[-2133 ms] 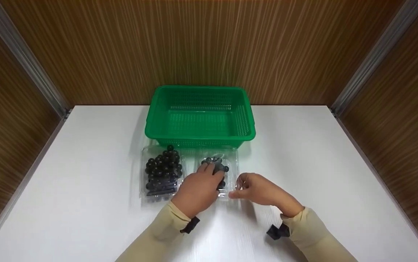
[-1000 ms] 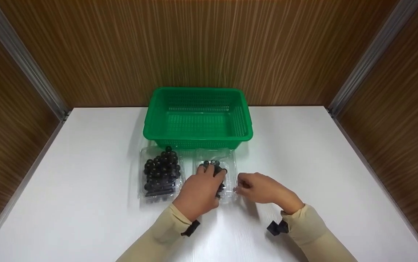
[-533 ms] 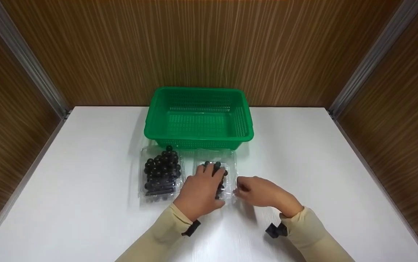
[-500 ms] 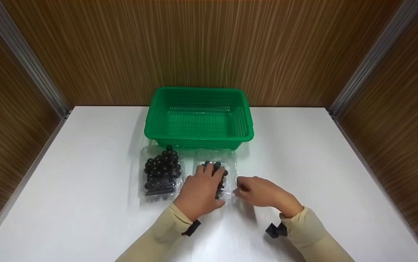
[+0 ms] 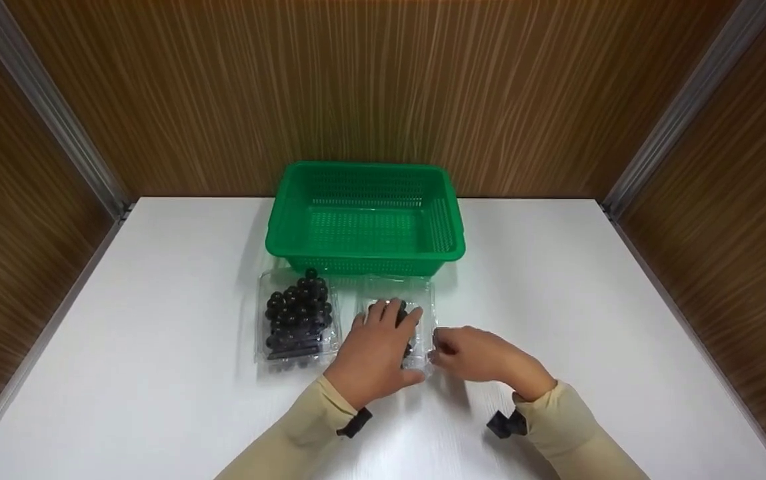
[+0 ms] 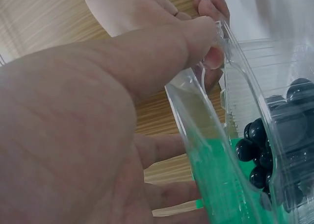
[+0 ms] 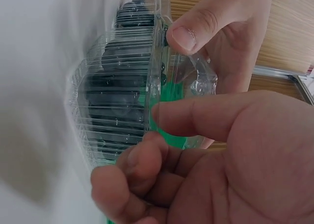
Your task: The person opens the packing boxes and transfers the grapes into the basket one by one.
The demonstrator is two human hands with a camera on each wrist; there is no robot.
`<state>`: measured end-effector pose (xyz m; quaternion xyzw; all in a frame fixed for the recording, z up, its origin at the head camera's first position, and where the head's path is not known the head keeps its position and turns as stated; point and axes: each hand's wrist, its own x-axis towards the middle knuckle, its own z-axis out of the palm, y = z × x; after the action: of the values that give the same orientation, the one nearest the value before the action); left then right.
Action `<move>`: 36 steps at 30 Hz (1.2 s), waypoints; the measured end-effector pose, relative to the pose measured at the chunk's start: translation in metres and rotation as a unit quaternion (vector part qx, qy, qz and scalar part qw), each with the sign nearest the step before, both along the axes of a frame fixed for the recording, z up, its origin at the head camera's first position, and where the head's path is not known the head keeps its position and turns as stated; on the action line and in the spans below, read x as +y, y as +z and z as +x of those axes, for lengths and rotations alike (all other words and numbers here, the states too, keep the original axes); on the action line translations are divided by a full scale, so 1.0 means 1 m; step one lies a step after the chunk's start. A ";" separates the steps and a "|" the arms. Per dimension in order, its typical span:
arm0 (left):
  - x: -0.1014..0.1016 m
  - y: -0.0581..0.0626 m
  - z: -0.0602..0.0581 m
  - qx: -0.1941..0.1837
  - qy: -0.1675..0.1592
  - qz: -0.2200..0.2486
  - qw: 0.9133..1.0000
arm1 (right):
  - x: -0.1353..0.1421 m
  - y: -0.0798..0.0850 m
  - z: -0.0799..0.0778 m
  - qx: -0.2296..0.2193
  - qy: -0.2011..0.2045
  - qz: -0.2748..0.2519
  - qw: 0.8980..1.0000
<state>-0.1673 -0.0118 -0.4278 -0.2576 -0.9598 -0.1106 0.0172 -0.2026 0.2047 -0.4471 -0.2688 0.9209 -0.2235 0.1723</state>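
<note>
Two clear plastic clamshell boxes sit side by side. The left box [image 5: 264, 333] contains dark round grapes [image 5: 293, 307]. More dark grapes [image 6: 255, 150] show inside the right box [image 7: 83, 101], partly hidden under my left hand [image 5: 373, 353]. That hand lies across the top of the right box with its fingers spread and straight; its thumb is by the near edge. At the right side of the same box, my right hand [image 5: 473, 353] has curled fingers. In the right wrist view its thumb and forefinger pinch the box's rim.
Behind both boxes stands a green plastic basket [image 5: 276, 247] with slotted walls, nothing seen inside it. Wood-grain panels [image 5: 369, 80] enclose the white table [image 5: 556, 280] at the back and both sides.
My left hand has shifted slightly right, its fingers now flatter and wider apart, thumb out to the right. My right fingers have curled in closer at the box's edge.
</note>
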 end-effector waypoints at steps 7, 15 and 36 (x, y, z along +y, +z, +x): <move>0.000 -0.002 0.003 0.043 0.016 -0.019 0.999 | -0.006 -0.004 0.002 0.026 0.005 -0.002 1.000; -0.005 0.001 0.004 0.040 0.031 -0.011 0.999 | -0.015 -0.012 0.003 0.042 0.010 -0.020 0.999; 0.005 -0.005 0.003 0.066 0.033 -0.003 0.997 | -0.013 -0.006 0.004 0.033 -0.016 0.015 0.999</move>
<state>-0.1647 -0.0071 -0.4333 -0.2322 -0.9649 -0.0899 0.0832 -0.1984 0.1919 -0.4527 -0.2590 0.9334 -0.2035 0.1423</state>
